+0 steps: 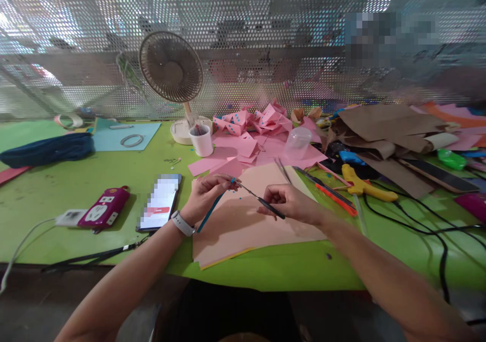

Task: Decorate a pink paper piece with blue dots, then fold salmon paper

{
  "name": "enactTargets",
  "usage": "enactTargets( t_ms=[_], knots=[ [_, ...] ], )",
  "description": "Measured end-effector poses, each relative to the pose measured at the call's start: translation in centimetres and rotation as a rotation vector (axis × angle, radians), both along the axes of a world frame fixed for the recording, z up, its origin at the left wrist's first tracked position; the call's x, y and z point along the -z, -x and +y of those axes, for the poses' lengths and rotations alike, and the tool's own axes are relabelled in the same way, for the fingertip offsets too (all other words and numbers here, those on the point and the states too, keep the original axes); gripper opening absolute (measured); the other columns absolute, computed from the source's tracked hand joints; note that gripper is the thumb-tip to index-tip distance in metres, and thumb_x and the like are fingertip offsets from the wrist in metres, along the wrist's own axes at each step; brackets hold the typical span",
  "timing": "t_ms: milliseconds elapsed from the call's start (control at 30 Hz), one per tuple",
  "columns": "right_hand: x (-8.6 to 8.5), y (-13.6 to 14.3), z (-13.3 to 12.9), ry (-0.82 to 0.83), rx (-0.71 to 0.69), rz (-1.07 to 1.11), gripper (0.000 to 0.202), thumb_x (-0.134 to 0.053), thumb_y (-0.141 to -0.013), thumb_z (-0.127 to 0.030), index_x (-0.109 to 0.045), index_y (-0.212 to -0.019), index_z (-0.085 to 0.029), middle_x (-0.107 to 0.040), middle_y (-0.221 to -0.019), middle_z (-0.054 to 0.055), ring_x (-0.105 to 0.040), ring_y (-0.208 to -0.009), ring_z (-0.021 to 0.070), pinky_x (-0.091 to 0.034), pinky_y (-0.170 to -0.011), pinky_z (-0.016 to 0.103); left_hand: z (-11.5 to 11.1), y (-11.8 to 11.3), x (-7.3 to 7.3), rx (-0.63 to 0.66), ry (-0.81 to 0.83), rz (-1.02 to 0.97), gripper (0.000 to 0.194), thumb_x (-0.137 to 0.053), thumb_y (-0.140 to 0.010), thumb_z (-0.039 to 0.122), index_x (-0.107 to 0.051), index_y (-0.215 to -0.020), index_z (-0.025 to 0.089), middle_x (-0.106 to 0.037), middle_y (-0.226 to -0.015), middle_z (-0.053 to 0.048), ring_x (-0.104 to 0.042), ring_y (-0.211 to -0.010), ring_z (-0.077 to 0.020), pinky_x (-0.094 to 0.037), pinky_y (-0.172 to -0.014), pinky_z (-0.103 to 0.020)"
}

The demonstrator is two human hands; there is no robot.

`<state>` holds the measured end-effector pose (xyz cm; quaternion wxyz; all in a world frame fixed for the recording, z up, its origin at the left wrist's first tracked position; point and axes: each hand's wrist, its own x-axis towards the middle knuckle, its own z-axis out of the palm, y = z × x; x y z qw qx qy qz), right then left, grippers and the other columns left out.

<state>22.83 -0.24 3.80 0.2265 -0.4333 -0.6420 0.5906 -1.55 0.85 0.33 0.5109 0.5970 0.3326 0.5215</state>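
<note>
My left hand (207, 195) pinches the top of a thin blue strip (209, 211) that slants down toward my wrist. My right hand (290, 203) holds slim tweezers (261, 200), whose tip meets the blue strip's upper end near my left fingers. Both hands hover over a stack of pale pink paper sheets (243, 230) on the green table (56, 190). A white watch sits on my left wrist.
A phone (159, 203) and a magenta power strip (104, 208) lie at the left. A small fan (171, 69), white cup (201, 139), folded pink paper pieces (258, 122) and a clear cup (298, 142) stand behind. A yellow glue gun (364, 185), brown paper and black cables are at the right.
</note>
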Motion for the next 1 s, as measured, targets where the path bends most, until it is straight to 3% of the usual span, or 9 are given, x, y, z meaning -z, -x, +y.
enactTargets(
  t_ms=[1000],
  knots=[
    [-0.37,0.14,-0.09,-0.048,-0.007,-0.060,0.051,-0.086,-0.056,-0.057,-0.054,-0.067,-0.018,-0.055,-0.060,-0.003,-0.049,-0.055,0.0095,-0.035,-0.051,0.024,0.15,0.02,0.22,-0.009,0.024,0.001,0.018,-0.071,-0.084,0.034,-0.079,-0.085,0.019,-0.075,-0.098,-0.010,-0.069,-0.089,-0.0209,-0.055,-0.090,-0.037]
  ],
)
